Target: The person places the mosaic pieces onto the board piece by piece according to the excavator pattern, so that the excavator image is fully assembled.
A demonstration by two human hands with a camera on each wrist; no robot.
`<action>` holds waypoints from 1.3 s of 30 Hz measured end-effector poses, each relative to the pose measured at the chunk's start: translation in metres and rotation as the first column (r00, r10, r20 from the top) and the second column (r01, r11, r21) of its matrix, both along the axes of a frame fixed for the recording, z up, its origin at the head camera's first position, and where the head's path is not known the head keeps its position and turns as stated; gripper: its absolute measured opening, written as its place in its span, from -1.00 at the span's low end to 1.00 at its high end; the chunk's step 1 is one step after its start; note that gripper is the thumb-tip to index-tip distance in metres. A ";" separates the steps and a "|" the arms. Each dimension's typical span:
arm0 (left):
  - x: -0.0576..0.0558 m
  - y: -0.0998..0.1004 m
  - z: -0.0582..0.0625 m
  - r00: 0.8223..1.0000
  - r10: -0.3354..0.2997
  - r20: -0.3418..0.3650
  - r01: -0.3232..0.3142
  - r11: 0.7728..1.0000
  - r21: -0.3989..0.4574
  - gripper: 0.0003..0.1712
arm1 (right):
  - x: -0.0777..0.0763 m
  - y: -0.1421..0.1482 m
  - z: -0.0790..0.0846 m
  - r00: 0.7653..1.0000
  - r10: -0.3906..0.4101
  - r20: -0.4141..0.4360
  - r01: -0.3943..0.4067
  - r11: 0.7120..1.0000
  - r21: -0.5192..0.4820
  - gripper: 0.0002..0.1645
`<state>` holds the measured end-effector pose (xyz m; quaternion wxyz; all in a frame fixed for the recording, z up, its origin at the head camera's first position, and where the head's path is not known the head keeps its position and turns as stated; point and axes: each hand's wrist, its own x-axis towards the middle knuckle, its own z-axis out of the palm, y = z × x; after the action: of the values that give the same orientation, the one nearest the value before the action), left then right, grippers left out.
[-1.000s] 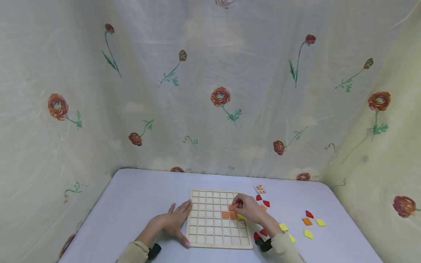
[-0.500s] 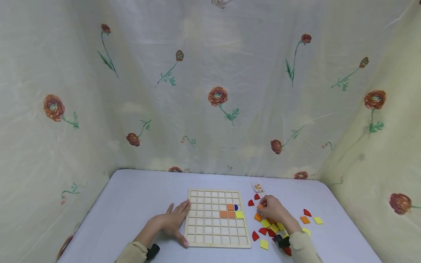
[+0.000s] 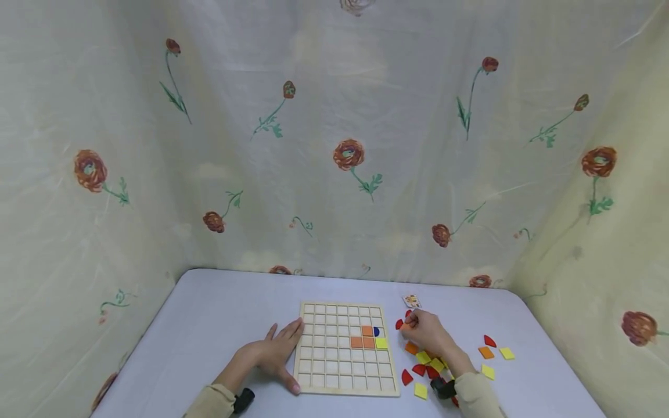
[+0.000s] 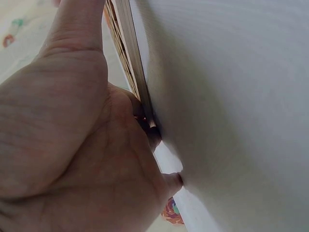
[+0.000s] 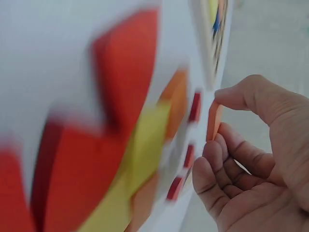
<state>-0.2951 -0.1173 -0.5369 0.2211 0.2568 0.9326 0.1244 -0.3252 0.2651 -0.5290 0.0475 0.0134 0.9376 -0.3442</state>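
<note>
A wooden grid board (image 3: 331, 367) lies on the table. Three orange square tiles (image 3: 368, 342), a yellow square tile (image 3: 381, 343) and a blue rounded piece (image 3: 376, 332) sit in cells on its right side. My left hand (image 3: 277, 351) rests along the board's left edge, thumb and fingers spread; the left wrist view shows its fingers beside the wooden rim. My right hand (image 3: 427, 334) is just right of the board, close to the loose pieces. Between its thumb and fingertips it pinches another orange square tile (image 5: 215, 118).
Loose red quarter-circle pieces (image 3: 407, 377), yellow squares (image 3: 420, 391) and orange squares (image 3: 411, 348) lie right of the board, partly under the right forearm. Several more pieces lie farther right. A small printed card (image 3: 412, 301) is behind them. A flowered curtain surrounds the table.
My right hand has left the board for the loose pieces, uncovering the blue piece. Now it has shifted slightly back left, pinching an orange tile. The left hand stays at the board's edge.
</note>
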 end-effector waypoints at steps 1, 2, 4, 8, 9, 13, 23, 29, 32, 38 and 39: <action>0.000 0.000 0.000 1.000 0.001 -0.001 -0.001 1.000 -0.002 0.63 | 0.002 -0.006 0.002 1.000 0.016 -0.013 -0.016 1.000 0.000 -0.72; 0.000 0.000 0.001 1.000 0.002 -0.002 -0.002 1.000 -0.003 0.63 | 0.003 -0.013 0.003 0.999 0.031 -0.021 -0.031 1.000 -0.004 -0.72; 0.000 0.000 0.001 1.000 0.001 -0.005 -0.001 1.000 -0.007 0.63 | 0.005 -0.027 0.006 0.995 0.084 -0.055 -0.084 0.996 -0.004 -0.74; 0.000 0.000 0.000 1.000 -0.001 -0.006 0.001 1.000 -0.007 0.63 | 0.010 -0.054 0.011 0.966 0.237 -0.102 -0.239 0.971 -0.005 -0.77; 0.000 0.000 0.000 1.000 -0.001 -0.005 0.001 1.000 -0.007 0.63 | 0.011 -0.060 0.013 0.953 0.282 -0.111 -0.285 0.959 -0.014 -0.78; 0.000 0.000 0.000 1.000 -0.008 -0.006 0.008 1.000 -0.011 0.62 | 0.014 -0.082 0.014 0.899 0.418 -0.131 -0.423 0.906 -0.013 -0.78; 0.001 0.001 0.002 1.000 -0.013 -0.018 0.013 1.000 -0.015 0.61 | 0.011 -0.114 0.002 0.816 0.559 -0.147 -0.553 0.829 0.081 -0.84; 0.003 0.001 0.002 1.000 -0.011 -0.019 0.011 1.000 -0.023 0.61 | 0.007 -0.115 0.000 0.810 0.565 -0.154 -0.558 0.825 0.093 -0.88; 0.004 0.001 0.002 1.000 -0.012 -0.014 0.012 1.000 -0.021 0.61 | 0.006 -0.115 0.002 0.807 0.572 -0.149 -0.563 0.820 0.099 -0.87; 0.003 0.001 0.003 1.000 -0.010 -0.013 0.010 1.000 -0.012 0.61 | 0.004 -0.115 0.004 0.828 0.548 -0.116 -0.539 0.836 0.104 -0.85; 0.003 0.001 0.003 1.000 -0.010 -0.014 0.010 1.000 -0.014 0.61 | 0.005 -0.115 0.003 0.834 0.542 -0.108 -0.533 0.840 0.103 -0.84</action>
<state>-0.2920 -0.1165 -0.5337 0.2171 0.2610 0.9336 0.1151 -0.3207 0.1502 -0.5256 0.0792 -0.2716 0.9159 -0.2847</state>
